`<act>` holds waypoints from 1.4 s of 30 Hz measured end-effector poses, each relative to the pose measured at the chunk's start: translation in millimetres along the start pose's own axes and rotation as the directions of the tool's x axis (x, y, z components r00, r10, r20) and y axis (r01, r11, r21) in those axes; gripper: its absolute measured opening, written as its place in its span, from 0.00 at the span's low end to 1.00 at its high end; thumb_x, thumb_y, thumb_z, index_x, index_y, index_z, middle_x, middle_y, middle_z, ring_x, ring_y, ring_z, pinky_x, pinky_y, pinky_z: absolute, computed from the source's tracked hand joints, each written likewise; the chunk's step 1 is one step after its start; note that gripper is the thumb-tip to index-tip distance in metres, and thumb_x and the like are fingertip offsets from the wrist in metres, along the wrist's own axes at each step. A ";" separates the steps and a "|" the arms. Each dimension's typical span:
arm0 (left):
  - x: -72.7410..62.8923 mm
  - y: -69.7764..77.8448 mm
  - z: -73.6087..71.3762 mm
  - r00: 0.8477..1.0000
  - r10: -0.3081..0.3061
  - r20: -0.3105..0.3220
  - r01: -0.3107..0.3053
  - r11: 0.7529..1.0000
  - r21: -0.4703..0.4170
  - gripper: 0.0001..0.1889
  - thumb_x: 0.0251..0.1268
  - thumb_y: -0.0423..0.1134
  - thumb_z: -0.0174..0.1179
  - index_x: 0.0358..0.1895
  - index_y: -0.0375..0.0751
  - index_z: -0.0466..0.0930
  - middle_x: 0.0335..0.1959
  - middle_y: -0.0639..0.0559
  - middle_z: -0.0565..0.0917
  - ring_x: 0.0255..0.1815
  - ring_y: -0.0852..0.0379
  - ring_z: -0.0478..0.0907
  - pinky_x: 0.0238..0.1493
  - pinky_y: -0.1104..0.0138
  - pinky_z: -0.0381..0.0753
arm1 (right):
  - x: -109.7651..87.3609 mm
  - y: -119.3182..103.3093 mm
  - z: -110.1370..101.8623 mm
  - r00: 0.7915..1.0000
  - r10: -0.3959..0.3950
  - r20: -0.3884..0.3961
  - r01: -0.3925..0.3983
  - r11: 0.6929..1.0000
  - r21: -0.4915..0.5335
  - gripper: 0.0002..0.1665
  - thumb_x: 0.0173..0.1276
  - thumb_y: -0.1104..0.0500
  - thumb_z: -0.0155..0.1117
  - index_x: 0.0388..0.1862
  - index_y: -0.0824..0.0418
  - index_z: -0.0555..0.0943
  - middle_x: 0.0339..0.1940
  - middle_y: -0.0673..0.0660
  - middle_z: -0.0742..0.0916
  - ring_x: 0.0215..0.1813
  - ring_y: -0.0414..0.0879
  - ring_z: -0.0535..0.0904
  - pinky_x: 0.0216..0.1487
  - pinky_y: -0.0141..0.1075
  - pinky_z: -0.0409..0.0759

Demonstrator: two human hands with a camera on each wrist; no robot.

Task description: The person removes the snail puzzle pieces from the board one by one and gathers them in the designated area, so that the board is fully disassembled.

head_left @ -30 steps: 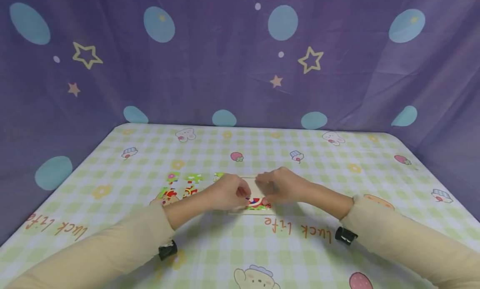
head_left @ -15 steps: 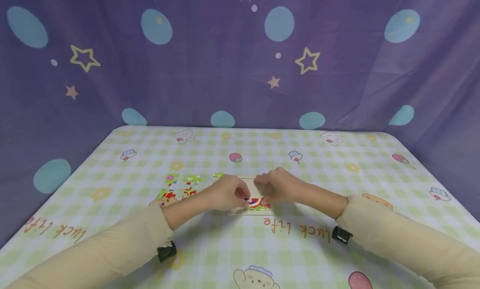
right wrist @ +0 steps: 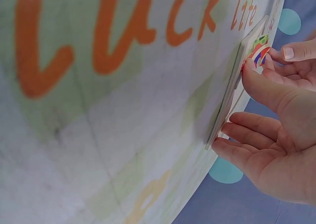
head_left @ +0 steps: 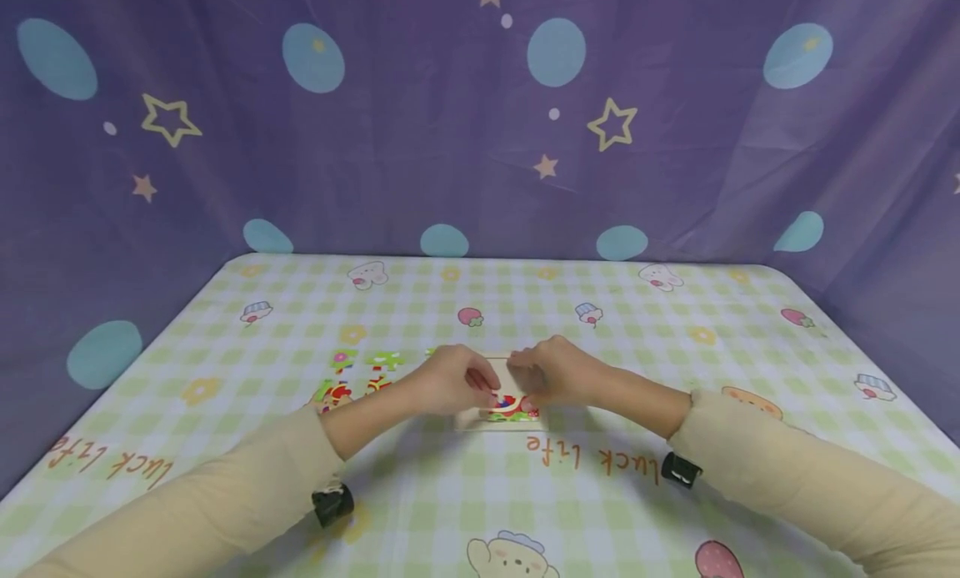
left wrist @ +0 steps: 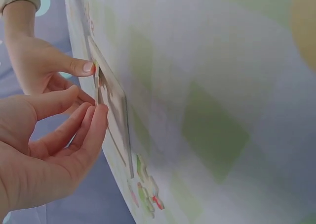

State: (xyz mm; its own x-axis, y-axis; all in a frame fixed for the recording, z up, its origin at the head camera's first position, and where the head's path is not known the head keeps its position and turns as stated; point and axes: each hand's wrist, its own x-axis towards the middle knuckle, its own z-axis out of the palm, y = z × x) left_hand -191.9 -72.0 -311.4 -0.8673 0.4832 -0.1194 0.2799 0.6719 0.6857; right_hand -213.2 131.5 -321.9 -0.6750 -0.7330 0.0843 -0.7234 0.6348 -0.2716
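A pale puzzle board (head_left: 504,368) lies flat on the table with several joined puzzle pieces (head_left: 516,414) along its near side. My left hand (head_left: 450,382) is at the board's left, its thumb and fingertips pinching a red, white and blue puzzle piece (right wrist: 262,57) over the board. From the other side, my right hand (head_left: 566,371) spans the board. In the right wrist view its thumb (right wrist: 250,68) rests against the pieces, and its curled fingers (right wrist: 224,142) meet the board's far edge. The fingers hide part of the piece.
Loose puzzle pieces lie left of the board: a green one with a pink flower (head_left: 342,359), a green one (head_left: 385,360) and red ones (head_left: 337,393) partly behind the left forearm. A checked tablecloth (head_left: 420,495) covers the table; a purple curtain (head_left: 450,144) hangs behind.
My left hand has shifted slightly up and away, covering more of a green loose piece behind it. The pinched piece has tilted a little. My right hand stays nearly in place.
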 end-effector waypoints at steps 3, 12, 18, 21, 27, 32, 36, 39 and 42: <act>0.1 -0.9 0.5 1.000 -0.022 -0.012 0.021 0.999 -0.033 0.06 0.53 0.31 0.68 0.35 0.36 0.86 0.29 0.50 0.86 0.29 0.64 0.78 0.34 0.75 0.77 | 0.2 0.3 0.1 1.000 -0.002 -0.002 0.002 1.000 -0.003 0.31 0.51 0.57 0.77 0.53 0.68 0.81 0.53 0.64 0.86 0.55 0.54 0.83 0.54 0.42 0.82; 3.2 -0.8 2.5 0.988 -0.152 -0.039 0.143 0.975 -0.171 0.09 0.47 0.27 0.69 0.34 0.37 0.86 0.26 0.52 0.84 0.28 0.63 0.77 0.33 0.74 0.76 | 1.0 0.9 1.3 1.000 0.011 0.002 -0.011 1.000 0.004 0.31 0.51 0.57 0.77 0.54 0.68 0.81 0.54 0.65 0.85 0.57 0.55 0.82 0.57 0.44 0.80; 3.5 0.2 5.1 0.986 -0.157 -0.059 0.142 0.969 -0.201 0.10 0.44 0.25 0.70 0.33 0.36 0.85 0.25 0.51 0.84 0.26 0.63 0.77 0.32 0.74 0.76 | 1.2 1.6 1.1 0.999 0.029 0.013 -0.030 0.999 0.034 0.31 0.52 0.57 0.77 0.55 0.68 0.81 0.55 0.65 0.84 0.59 0.56 0.81 0.60 0.47 0.78; 2.9 -1.9 3.6 0.989 -0.119 -0.083 0.101 0.976 -0.193 0.09 0.44 0.24 0.69 0.33 0.36 0.86 0.25 0.51 0.84 0.25 0.64 0.77 0.32 0.74 0.77 | 0.9 1.7 0.9 1.000 0.015 0.010 -0.015 0.999 0.030 0.32 0.51 0.57 0.77 0.54 0.68 0.81 0.55 0.65 0.84 0.59 0.56 0.81 0.59 0.46 0.79; -1.6 -8.9 -10.3 0.987 -0.102 -0.122 0.077 0.978 -0.192 0.12 0.43 0.25 0.70 0.36 0.37 0.87 0.30 0.49 0.86 0.27 0.63 0.78 0.34 0.73 0.78 | 0.9 2.1 0.3 1.000 0.011 0.008 -0.012 1.000 0.022 0.32 0.51 0.56 0.77 0.54 0.68 0.81 0.55 0.65 0.84 0.56 0.55 0.83 0.55 0.43 0.81; -9.3 -18.2 -22.4 0.980 -0.148 -0.136 0.120 0.974 -0.192 0.13 0.47 0.28 0.71 0.40 0.38 0.87 0.36 0.48 0.88 0.32 0.62 0.80 0.35 0.72 0.79 | 1.0 2.2 -0.4 1.000 0.021 0.014 -0.021 1.000 0.023 0.32 0.52 0.56 0.77 0.55 0.68 0.80 0.56 0.64 0.84 0.58 0.55 0.82 0.57 0.44 0.80; -17.2 -29.7 -29.1 0.974 -0.184 -0.130 0.155 0.967 -0.205 0.12 0.50 0.31 0.71 0.40 0.40 0.87 0.39 0.48 0.88 0.34 0.62 0.83 0.38 0.69 0.82 | 0.2 2.9 0.7 1.000 0.013 0.013 -0.014 0.999 0.035 0.33 0.51 0.57 0.77 0.55 0.68 0.80 0.56 0.65 0.84 0.58 0.56 0.82 0.57 0.45 0.80; -23.8 -38.0 -34.7 0.975 -0.188 -0.120 0.161 0.965 -0.209 0.10 0.51 0.33 0.71 0.39 0.41 0.87 0.39 0.49 0.89 0.34 0.62 0.84 0.38 0.68 0.82 | -0.1 3.6 1.3 1.000 0.010 0.010 -0.010 0.999 0.037 0.32 0.51 0.57 0.77 0.54 0.68 0.81 0.55 0.65 0.84 0.53 0.55 0.84 0.48 0.38 0.82; -30.5 -45.4 -40.2 0.977 -0.180 -0.112 0.153 0.964 -0.216 0.10 0.51 0.33 0.71 0.39 0.39 0.87 0.38 0.48 0.89 0.35 0.62 0.84 0.38 0.68 0.81 | 0.0 4.4 1.9 1.000 0.007 0.009 -0.007 0.999 0.036 0.31 0.51 0.57 0.78 0.54 0.68 0.81 0.55 0.65 0.84 0.46 0.52 0.86 0.39 0.30 0.76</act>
State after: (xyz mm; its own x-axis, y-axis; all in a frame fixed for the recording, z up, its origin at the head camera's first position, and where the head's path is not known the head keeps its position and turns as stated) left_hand -194.7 -139.7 -310.0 -0.9441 0.2883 -0.1596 0.0486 0.6009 0.7978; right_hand -216.0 133.9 -324.9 -0.6784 -0.7310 0.0735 -0.7129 0.6308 -0.3064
